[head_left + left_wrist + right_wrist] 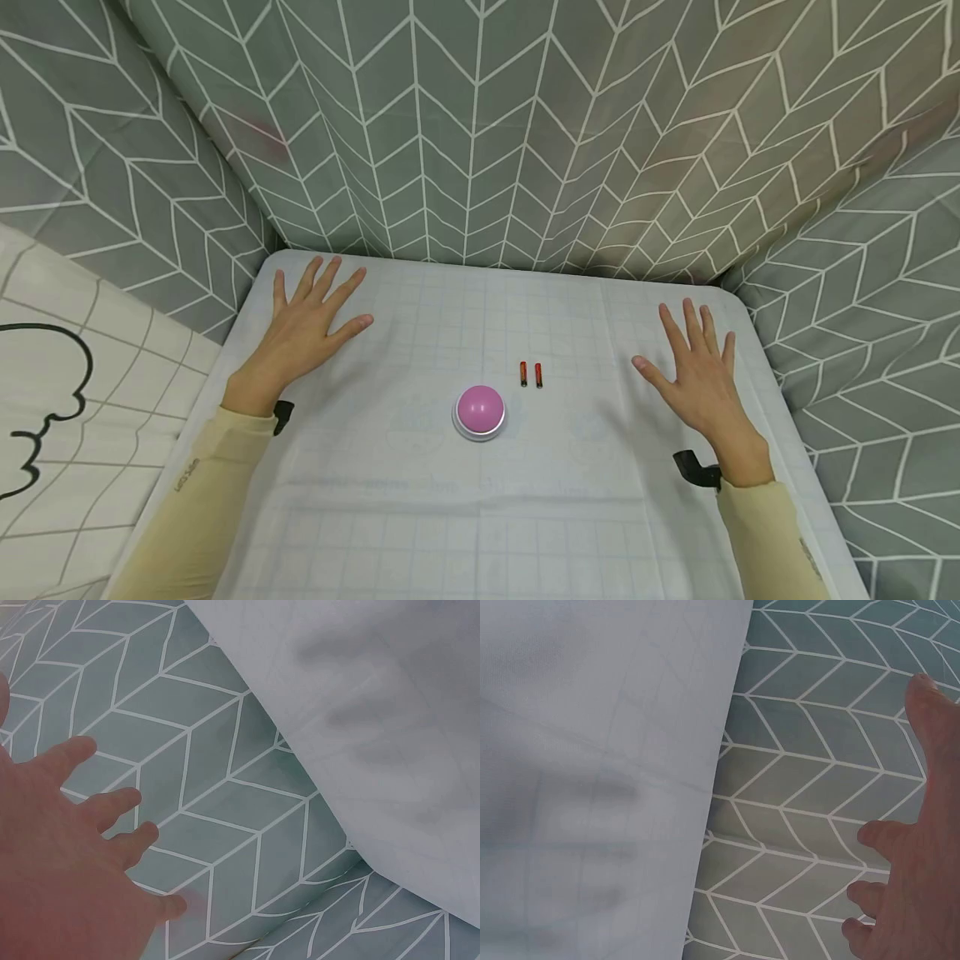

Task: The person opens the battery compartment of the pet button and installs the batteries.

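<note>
A round push light or button with a pink dome (481,409) and a silver-white base sits near the middle of the white table. Just behind it to the right lie two small red batteries (538,375) with dark ends, side by side and apart. My left hand (303,333) is held over the table's far left part, fingers spread and straight, holding nothing. Over the right part my right hand (701,383) is likewise spread and bare. Both wrist views show only the spread left hand (67,847) and right hand (915,832), with their shadows on the tablecloth.
A white cloth with a faint grid covers the table (375,533). Grey curtains (480,133) with a white chevron pattern stand behind and at the sides. On the left is a white tiled-pattern sheet (112,417) with a black cloud outline. Each wrist wears a black strap mount (697,471).
</note>
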### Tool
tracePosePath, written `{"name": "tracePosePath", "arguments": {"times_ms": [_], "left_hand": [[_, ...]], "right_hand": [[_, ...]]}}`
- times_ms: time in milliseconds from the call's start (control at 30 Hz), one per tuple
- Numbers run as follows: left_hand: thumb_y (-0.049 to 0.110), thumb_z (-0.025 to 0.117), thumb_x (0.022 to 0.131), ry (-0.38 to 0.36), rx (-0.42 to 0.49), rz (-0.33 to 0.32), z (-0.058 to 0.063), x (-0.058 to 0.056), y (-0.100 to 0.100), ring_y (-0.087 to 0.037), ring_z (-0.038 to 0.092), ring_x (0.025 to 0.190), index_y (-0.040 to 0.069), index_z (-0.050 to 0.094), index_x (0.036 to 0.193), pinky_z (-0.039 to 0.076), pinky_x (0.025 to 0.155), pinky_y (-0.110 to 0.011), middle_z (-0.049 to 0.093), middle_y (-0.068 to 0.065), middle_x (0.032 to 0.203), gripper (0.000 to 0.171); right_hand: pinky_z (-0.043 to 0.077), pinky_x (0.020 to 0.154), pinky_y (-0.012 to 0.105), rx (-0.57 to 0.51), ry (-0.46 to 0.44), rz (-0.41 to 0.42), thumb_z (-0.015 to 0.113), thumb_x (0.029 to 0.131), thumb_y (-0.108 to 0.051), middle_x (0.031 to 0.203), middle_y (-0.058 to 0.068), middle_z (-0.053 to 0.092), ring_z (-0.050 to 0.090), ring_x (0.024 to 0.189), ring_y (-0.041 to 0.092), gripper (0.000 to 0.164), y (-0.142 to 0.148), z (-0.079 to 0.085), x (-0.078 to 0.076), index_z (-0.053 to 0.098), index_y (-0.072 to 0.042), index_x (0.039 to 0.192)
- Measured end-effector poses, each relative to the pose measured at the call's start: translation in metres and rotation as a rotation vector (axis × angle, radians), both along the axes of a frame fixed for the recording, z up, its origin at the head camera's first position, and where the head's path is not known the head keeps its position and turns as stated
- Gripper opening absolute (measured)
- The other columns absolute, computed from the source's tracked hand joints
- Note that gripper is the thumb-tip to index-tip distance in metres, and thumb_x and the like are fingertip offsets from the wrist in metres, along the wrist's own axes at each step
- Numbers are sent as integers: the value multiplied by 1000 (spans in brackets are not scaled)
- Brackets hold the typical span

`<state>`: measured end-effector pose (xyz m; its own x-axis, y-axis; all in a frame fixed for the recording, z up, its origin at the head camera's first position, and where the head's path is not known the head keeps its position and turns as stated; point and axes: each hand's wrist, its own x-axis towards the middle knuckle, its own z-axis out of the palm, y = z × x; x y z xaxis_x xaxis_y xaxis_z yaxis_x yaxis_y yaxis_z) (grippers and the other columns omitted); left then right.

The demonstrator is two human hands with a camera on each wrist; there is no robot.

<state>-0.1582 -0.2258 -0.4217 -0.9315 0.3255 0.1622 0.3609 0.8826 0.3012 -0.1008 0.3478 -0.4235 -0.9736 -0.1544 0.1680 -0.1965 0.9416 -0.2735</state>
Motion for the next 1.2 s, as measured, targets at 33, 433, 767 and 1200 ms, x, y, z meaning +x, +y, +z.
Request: {"name": "tracePosePath", "arguments": {"times_ms": [33, 433, 767, 1200], "left_hand": [[58, 54, 104, 0, 1, 0, 0, 0, 0, -38, 3, 165, 26, 28, 168, -10, 122, -77, 17, -18, 175, 76], [59, 55, 103, 13, 3, -2, -3, 1, 1, -40, 8, 164, 25, 31, 167, -9, 123, -76, 19, -18, 175, 76], [57, 56, 103, -41, 52, -23, -5, 5, 4, -40, 12, 163, 21, 33, 166, -1, 124, -75, 19, -18, 175, 77], [52, 62, 102, -110, 131, -88, -10, 16, 25, -43, 24, 158, 13, 40, 162, 13, 126, -71, 28, -21, 170, 75]], "right_hand": [[-9, 121, 80, 0, 2, -1, 55, 101, -64, 176, 22, 6, -3, 163, 43, 91, 0, 0, 0, 19, -18, 170], [-5, 121, 81, -41, -5, 17, 58, 102, -58, 175, 24, 11, 3, 163, 45, 88, -2, -1, 6, 21, -15, 169], [12, 121, 79, -123, -63, 50, 64, 102, -47, 170, 29, 23, 22, 155, 52, 84, -10, 0, 17, 26, -12, 168], [33, 114, 73, -178, -132, 31, 64, 102, -47, 163, 26, 38, 35, 149, 51, 73, -23, -9, 32, 42, -6, 160]]}}
